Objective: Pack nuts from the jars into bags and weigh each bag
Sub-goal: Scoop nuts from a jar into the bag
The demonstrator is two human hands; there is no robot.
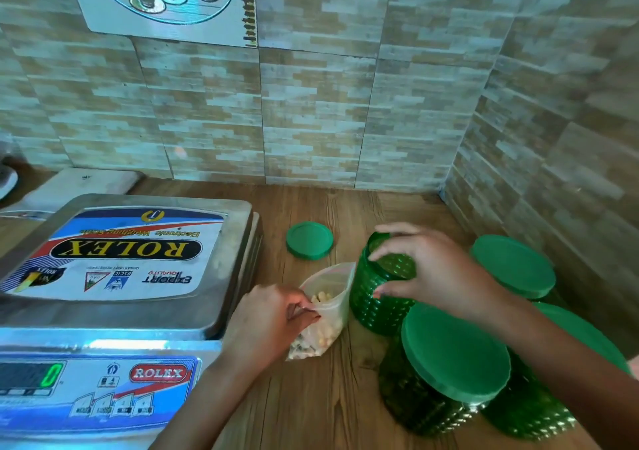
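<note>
Pinching the bag (330, 306) of nuts by its rim, the left hand (268, 321) props it beside the scale (114, 277); the right hand (428, 273) grips the open jar (375, 306) on the table (328, 408).

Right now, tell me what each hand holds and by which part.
The left hand pinches the plastic bag at one side of its open mouth. The right hand grips the open green jar around its neck.

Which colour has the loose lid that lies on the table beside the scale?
The loose lid is plain green; the head view shows it best.
</note>
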